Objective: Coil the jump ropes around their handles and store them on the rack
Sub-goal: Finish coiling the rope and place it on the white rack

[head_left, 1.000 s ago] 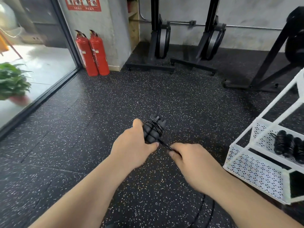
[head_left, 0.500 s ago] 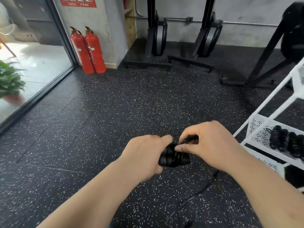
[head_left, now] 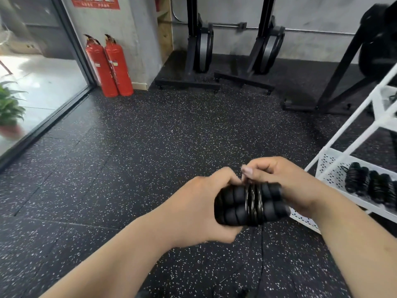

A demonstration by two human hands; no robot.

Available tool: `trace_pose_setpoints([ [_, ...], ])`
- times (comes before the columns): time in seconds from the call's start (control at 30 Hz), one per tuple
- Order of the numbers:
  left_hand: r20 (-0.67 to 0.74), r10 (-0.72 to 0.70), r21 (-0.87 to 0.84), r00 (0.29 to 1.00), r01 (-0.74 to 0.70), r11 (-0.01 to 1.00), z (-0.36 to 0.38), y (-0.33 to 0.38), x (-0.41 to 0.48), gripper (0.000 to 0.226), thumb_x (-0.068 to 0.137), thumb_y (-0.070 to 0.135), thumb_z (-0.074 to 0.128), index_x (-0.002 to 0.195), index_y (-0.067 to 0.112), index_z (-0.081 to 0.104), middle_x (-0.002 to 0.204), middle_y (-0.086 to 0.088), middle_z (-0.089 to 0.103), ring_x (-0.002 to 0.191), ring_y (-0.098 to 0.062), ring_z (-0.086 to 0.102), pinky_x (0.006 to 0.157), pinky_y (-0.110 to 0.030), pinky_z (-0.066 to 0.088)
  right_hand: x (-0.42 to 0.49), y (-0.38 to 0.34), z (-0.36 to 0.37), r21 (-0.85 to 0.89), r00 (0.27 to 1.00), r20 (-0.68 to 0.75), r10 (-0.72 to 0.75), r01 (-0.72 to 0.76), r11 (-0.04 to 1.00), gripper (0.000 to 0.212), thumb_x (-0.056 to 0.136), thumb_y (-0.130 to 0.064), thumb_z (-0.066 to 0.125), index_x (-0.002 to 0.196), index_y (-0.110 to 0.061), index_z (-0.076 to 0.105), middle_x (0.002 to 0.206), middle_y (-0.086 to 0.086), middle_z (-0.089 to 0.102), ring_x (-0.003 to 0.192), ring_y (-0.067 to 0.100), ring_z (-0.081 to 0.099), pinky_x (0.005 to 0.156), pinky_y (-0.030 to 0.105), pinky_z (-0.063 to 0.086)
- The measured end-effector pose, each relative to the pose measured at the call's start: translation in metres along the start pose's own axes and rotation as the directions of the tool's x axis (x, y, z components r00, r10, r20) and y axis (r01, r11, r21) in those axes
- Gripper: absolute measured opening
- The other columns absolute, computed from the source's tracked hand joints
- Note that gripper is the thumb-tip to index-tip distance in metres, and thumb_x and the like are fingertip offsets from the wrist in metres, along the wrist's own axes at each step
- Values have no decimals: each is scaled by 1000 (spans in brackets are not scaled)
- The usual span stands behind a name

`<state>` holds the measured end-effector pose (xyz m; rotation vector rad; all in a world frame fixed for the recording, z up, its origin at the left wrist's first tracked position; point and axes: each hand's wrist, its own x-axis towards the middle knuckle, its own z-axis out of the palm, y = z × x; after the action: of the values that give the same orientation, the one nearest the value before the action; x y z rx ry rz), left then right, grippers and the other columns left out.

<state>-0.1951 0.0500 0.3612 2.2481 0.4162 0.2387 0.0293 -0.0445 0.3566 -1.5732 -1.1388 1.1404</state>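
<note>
Two black foam jump rope handles (head_left: 251, 204) lie side by side, pointing right, with several turns of thin black rope wound round their middle. My left hand (head_left: 199, 207) grips their left end from below. My right hand (head_left: 285, 186) sits behind their right end, its thumb and fingers pinching the rope just above the coil. A loose length of rope (head_left: 262, 254) hangs down from the bundle to the floor. The white rack (head_left: 335, 160) stands at the right, with several coiled black jump ropes (head_left: 369, 186) on its perforated lower shelf.
Black speckled rubber floor (head_left: 150, 151) stretches ahead. Two red fire extinguishers (head_left: 109, 65) stand by the wall at the back left, next to a glass door. Black machine stands (head_left: 232, 78) line the back wall. A potted plant (head_left: 8, 110) is outside at the far left.
The handles have turned from upright to lying sideways and came nearer. My right hand swung from below the bundle up over its top, winding rope on.
</note>
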Motion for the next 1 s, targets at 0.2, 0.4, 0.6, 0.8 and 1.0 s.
trace_pose_setpoints([
  [0.2,-171,-141,-183,975,110,977,-5,-1,5,61,81,31,91,120,41,45,103,14,73,81,-16,68,74,-38,59,12,12,28,-18,977,-202,69,-74,997,23,93,-33,60,92,-20,79,95,9,80,98,24,73,97,49,54],
  [0.4,-350,-254,-147,901,215,965,-2,-20,12,64,77,40,91,121,44,44,100,15,74,85,-2,69,70,-17,53,20,23,65,97,923,-350,160,-134,986,40,110,-15,49,70,-17,57,59,3,49,54,15,38,60,37,32],
  [0.6,-448,-401,-114,799,394,912,-15,-39,15,65,79,41,91,126,33,46,96,15,69,81,1,65,66,-17,51,13,23,75,-404,975,-221,-2,-89,910,39,111,-43,49,78,-29,64,58,-7,55,50,9,41,54,35,34],
  [0.8,-441,-424,144,791,529,836,-24,-56,16,44,77,43,86,105,24,57,92,8,65,81,-14,64,73,-36,57,-9,-5,83,-882,973,-140,-182,-39,470,27,110,-49,42,116,-38,65,91,-17,65,76,5,63,71,34,56],
  [1.0,-271,-325,481,906,420,770,-16,-51,15,32,74,50,76,94,34,58,93,12,60,89,-18,63,71,-35,56,-14,-27,63,-907,942,-108,-318,38,418,28,99,-61,52,109,-46,73,91,-26,70,82,0,63,75,33,58],
])
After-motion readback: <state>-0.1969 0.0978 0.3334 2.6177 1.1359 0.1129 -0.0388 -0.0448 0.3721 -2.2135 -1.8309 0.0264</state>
